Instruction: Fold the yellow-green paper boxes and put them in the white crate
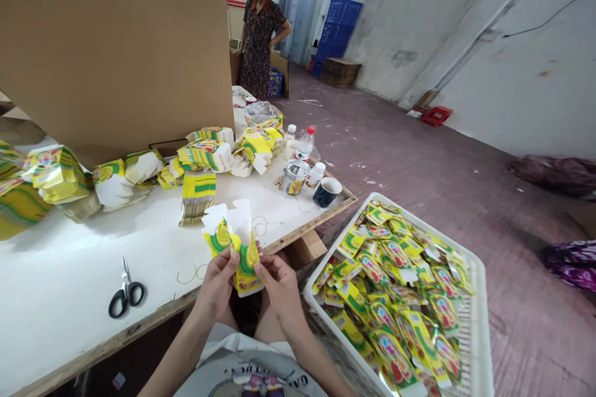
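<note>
Fingers (261, 270) of left hand (218, 280) and right hand (280, 283) clamp one open-flapped carton (247, 272), apparently half-formed; closed-looking cartons (393, 298) fill the right tray (484, 322); flat, seemingly unstarted stacks (198, 195) line the far surface (69, 273).

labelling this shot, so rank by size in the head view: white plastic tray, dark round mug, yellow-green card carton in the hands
1. White plastic tray
2. Yellow-green card carton
3. Dark round mug, farther away than the carton
</note>
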A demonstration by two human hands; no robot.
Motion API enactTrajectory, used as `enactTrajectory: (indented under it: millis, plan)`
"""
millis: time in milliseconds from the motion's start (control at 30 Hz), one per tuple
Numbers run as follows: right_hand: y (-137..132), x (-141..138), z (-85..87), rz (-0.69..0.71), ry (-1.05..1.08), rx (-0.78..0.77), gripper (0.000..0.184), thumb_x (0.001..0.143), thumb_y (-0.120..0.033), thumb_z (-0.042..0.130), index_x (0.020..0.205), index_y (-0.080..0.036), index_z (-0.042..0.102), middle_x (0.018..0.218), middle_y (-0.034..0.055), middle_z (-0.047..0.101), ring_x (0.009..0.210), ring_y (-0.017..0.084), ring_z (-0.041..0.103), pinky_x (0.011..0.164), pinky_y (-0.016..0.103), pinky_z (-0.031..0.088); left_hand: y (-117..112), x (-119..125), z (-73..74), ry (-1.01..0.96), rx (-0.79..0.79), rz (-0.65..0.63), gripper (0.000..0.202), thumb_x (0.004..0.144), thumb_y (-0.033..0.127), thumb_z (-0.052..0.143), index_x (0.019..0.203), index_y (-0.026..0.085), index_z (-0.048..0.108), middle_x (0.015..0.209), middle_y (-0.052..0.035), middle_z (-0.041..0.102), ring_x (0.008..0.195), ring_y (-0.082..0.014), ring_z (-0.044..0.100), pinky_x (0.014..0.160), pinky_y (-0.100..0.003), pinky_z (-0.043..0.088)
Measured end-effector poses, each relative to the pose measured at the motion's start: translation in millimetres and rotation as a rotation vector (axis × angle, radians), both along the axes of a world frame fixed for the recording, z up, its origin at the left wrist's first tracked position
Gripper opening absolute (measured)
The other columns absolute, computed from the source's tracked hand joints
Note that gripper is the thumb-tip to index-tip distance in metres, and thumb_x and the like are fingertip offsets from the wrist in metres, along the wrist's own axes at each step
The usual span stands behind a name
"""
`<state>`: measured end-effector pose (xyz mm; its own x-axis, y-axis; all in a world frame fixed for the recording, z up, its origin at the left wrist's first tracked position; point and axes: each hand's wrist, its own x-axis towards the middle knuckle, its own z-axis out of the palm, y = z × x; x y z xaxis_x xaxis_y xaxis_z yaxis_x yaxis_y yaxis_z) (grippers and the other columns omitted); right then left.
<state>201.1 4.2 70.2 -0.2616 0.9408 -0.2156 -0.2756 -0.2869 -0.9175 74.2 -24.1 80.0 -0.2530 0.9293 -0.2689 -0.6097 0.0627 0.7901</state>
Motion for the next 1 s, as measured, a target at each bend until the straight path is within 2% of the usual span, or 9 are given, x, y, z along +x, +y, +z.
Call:
enactTrajectory:
  millis: [167,300,367,433,533,700,800,900,1000]
  plan:
    - [-6.2,5.0,0.9,-0.004,-0.198,0.153,0.023,0.08,-0.041,0.069,0.077,-0.019,0.067,0.07,0.0002,0.067,0.068,0.018,0.062,0.065,0.028,0.05,-0.3,3.3,-8.1,0.207,-0.018,0.074,0.048,0.073,0.044,0.077,0.11,0.016,0.065,0.089,-0.0068,0.077,0.085,-0.0231,0.072,0.073,-0.031,0.057]
    - [-4.8,15.5,-5.0,0.003,-0.348,0.257,0.02,0.086,-0.039,0.064,0.081,-0.02,0.065,0.072,0.0001,0.066,0.067,0.017,0.059,0.063,0.027,0.048,-5.8,3.7,-5.6,0.404,0.014,0.079,0.068,0.077,0.036,0.074,0.135,0.024,0.04,0.105,-0.0076,0.073,0.091,-0.0214,0.071,0.078,-0.033,0.056]
    - [-1.2,21.4,-4.3,0.048,-0.338,0.306,0.018,0.086,-0.036,0.064,0.095,-0.021,0.065,0.084,0.0019,0.069,0.073,0.017,0.061,0.068,0.027,0.049,-8.7,2.8,-1.0,0.478,0.05,0.031,0.069,0.08,0.034,0.071,0.138,0.025,0.034,0.114,-0.0096,0.069,0.097,-0.0219,0.069,0.081,-0.034,0.055]
    - [4.6,26.9,0.4,0.08,-0.275,0.347,0.037,0.085,-0.034,0.066,0.12,-0.024,0.058,0.102,0.0044,0.069,0.081,0.018,0.063,0.073,0.029,0.051,-10.8,1.3,4.0,0.514,0.085,-0.068,0.063,0.084,0.033,0.067,0.138,0.024,0.036,0.113,-0.0101,0.068,0.099,-0.0223,0.068,0.084,-0.035,0.054]
    - [15.4,34.9,13.1,0.154,-0.177,0.371,0.051,0.085,-0.035,0.065,0.133,-0.026,0.05,0.106,0.0047,0.066,0.081,0.017,0.062,0.073,0.029,0.051,-12.5,-0.3,10.6,0.435,0.136,-0.246,0.052,0.086,0.033,0.065,0.132,0.023,0.044,0.103,-0.0086,0.072,0.096,-0.0235,0.068,0.083,-0.034,0.053]
    - [26.8,46.2,31.4,0.261,-0.166,0.346,0.018,0.087,-0.038,0.063,0.092,-0.021,0.066,0.078,0.0003,0.063,0.073,0.016,0.057,0.068,0.026,0.046,-15.9,2.8,16.9,0.187,0.155,-0.391,0.041,0.08,0.029,0.072,0.115,0.025,0.052,0.099,-0.0077,0.074,0.091,-0.025,0.071,0.076,-0.032,0.054]
    - [26.0,47.2,32.6,0.211,-0.233,0.371,0.021,0.087,-0.04,0.063,0.081,-0.02,0.067,0.077,0.0013,0.062,0.074,0.017,0.057,0.069,0.026,0.045,-18.3,4.7,16.8,0.111,0.142,-0.4,0.061,0.081,0.026,0.072,0.133,0.032,0.041,0.103,-0.0068,0.074,0.091,-0.0253,0.072,0.077,-0.034,0.055]
    - [24.2,46.2,29.6,0.151,-0.207,0.347,0.019,0.083,-0.04,0.067,0.091,-0.022,0.066,0.083,0.0022,0.065,0.077,0.019,0.059,0.072,0.028,0.047,-18.4,4.2,14.2,0.088,0.109,-0.427,0.074,0.08,0.026,0.073,0.142,0.032,0.033,0.107,-0.0094,0.074,0.09,-0.0267,0.072,0.076,-0.036,0.056]
    - [26.1,48.8,30.8,0.053,-0.191,0.333,0.026,0.083,-0.041,0.067,0.102,-0.024,0.064,0.089,0.0036,0.068,0.081,0.02,0.062,0.079,0.031,0.049,-15.6,3.2,11.3,0.166,0.105,-0.43,0.056,0.08,0.027,0.073,0.13,0.025,0.049,0.109,-0.0118,0.073,0.092,-0.0273,0.072,0.077,-0.035,0.056]
